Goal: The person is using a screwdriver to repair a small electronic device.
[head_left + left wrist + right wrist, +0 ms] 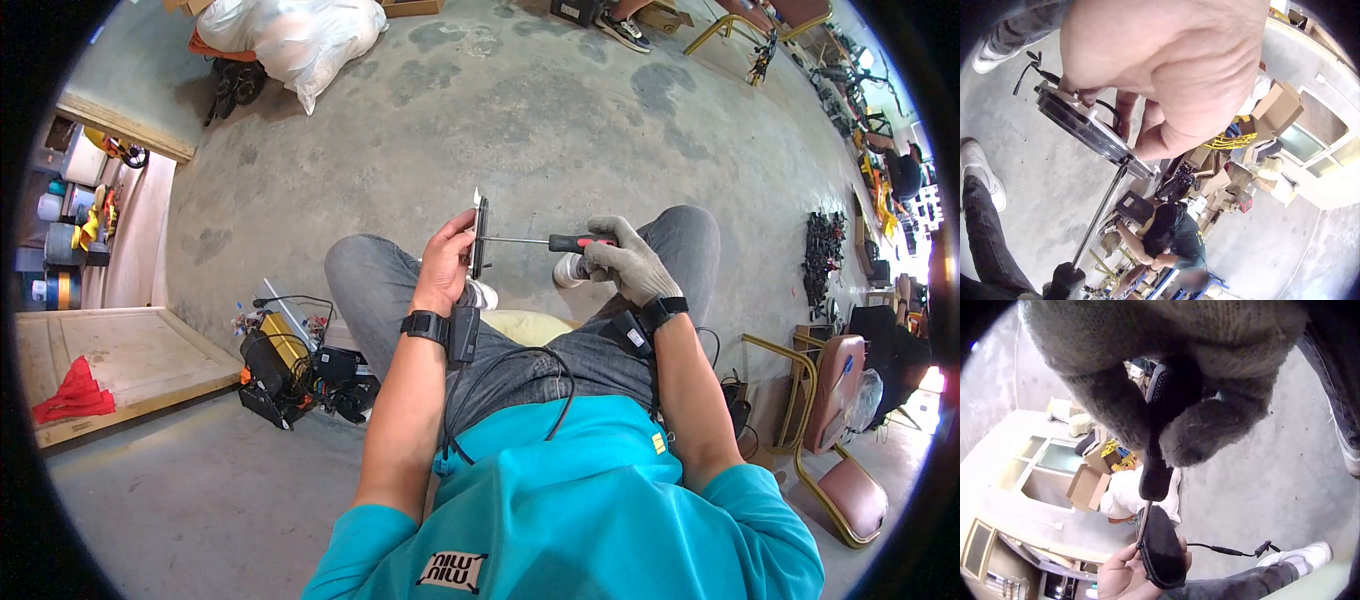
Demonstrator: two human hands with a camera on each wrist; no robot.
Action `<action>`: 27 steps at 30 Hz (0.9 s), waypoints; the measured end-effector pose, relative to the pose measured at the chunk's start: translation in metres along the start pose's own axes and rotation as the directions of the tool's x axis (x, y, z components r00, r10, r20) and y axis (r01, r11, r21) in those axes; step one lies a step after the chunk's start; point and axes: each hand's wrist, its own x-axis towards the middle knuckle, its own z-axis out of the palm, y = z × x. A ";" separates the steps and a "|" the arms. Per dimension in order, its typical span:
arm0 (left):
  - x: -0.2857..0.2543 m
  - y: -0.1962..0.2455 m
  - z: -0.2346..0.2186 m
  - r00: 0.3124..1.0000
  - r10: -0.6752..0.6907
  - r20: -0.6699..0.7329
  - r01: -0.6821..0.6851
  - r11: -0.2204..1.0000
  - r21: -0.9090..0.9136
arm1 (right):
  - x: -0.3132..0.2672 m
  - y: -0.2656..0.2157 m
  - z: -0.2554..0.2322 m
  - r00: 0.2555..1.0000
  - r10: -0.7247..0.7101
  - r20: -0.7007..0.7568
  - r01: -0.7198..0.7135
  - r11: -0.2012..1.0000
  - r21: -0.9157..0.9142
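In the head view my bare left hand (443, 268) grips a thin black flat device (482, 232) on edge over the lap. The left wrist view shows the device (1079, 129) as a dark shell with a pale backing and rounded outline; a black cable (1047, 75) with a plug leads off it. My gloved right hand (634, 268) holds a screwdriver (580, 243) by its black and red handle, the shaft pointing left. Its tip meets the device's edge near my left fingertips. In the right wrist view, gloved fingers (1194, 434) pinch around the screwdriver's dark neck (1156, 478).
Black equipment and cables (290, 365) lie on the floor left of the legs, by a wooden panel (140, 350) with a red cloth (75, 393). Chairs (835, 400) stand at the right. A white bag (290, 40) lies ahead. Another person (1175, 240) sits farther off.
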 end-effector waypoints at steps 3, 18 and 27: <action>0.001 0.000 -0.002 1.000 -0.005 0.015 0.005 1.000 0.007 | 0.001 -0.003 -0.003 0.998 0.049 0.029 -0.050 0.999 0.015; 0.004 -0.004 -0.005 1.000 -0.007 0.007 0.007 1.000 0.017 | -0.001 -0.005 0.002 0.996 0.080 0.041 -0.082 0.996 0.037; 0.003 -0.003 -0.005 1.000 -0.002 0.014 0.002 0.999 0.035 | 0.000 -0.007 0.001 0.993 0.105 0.061 -0.107 0.994 0.028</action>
